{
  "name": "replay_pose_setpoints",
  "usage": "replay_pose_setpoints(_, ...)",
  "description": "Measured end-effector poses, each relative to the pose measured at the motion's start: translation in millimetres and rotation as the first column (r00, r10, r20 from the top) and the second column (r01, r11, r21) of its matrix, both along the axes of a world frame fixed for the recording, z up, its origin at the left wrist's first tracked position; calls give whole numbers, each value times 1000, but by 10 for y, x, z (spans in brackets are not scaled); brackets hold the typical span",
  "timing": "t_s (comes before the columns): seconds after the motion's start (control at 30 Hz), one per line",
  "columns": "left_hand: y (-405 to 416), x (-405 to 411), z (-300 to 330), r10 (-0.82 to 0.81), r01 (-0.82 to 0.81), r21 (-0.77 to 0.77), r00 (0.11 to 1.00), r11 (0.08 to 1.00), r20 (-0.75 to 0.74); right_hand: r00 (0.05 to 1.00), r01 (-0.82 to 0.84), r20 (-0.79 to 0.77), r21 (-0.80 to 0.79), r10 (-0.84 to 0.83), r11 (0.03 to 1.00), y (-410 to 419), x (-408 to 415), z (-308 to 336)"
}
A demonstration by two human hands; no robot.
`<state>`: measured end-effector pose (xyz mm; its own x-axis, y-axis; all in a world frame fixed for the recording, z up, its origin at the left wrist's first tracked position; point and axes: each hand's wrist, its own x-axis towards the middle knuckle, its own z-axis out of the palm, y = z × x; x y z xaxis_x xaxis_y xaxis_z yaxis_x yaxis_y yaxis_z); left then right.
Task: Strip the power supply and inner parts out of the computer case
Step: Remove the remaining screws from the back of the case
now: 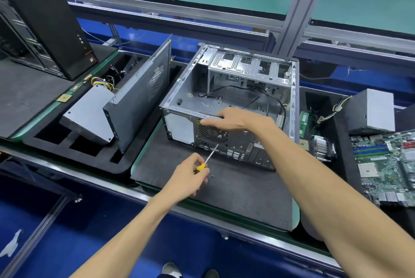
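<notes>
Head view: a person's left hand grips a yellow-handled screwdriver, its shaft angled up toward the computer case rear panel just beyond, while the right hand rests flat-fingered on the panel's top edge, nearer the case.

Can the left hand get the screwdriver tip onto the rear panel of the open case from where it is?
Probably yes. The left hand grips the yellow-handled screwdriver, shaft aimed at the open grey metal computer case's rear panel, nothing between. The right hand rests on the rim above, off that line.
</notes>
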<state>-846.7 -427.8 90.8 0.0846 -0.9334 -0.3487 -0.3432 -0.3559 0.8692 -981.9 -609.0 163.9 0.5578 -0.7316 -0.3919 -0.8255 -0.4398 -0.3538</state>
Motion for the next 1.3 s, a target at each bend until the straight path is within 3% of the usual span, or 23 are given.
replay_pose_setpoints(0.27, -60, -57, -105, -32, 40, -54, 989, 998, 144, 986, -12, 156, -247, 52, 969, 150, -63, -110)
replay_pose_setpoints(0.57, -64, -114, -159, -4, 13, -69, 990, 998, 138, 988, -27, 140, -286, 70, 958, 109, -64, -158)
replay_pose_setpoints(0.7, -56, -154, -124, 1, 19, -94, 978, 995, 211, 989, -35, 128, -294, 76, 955, 90, -59, -179)
replay_pose_setpoints(0.77, -54, -195, -121, 46, -41, -47, 994, 998, 100, 989, -35, 127, -294, 76, 955, 91, -60, -181)
replay_pose_setpoints(0.8, -60, -229, -121, 113, -110, 37, 990, 993, -80, 988, -32, 132, -296, 74, 955, 97, -64, -176)
replay_pose_setpoints(0.87, -64, -293, -83, 277, -179, 252, 854, 951, -439, 988, -25, 141, -300, 71, 954, 110, -66, -168)
replay_pose_setpoints(0.9, -58, -315, -83, 324, -185, 303, 795, 935, -513, 988, -21, 142, -300, 67, 954, 112, -66, -169)
replay_pose_setpoints(1.17, 84, -435, -193, 383, -376, 92, 855, 922, -348, 990, -14, 130, -307, 56, 952, 93, -59, -189)
replay_pose_setpoints(1.3, 69, -373, -195, 402, -328, 247, 835, 912, -375, 990, -26, 121, -316, 68, 949, 92, -56, -180)
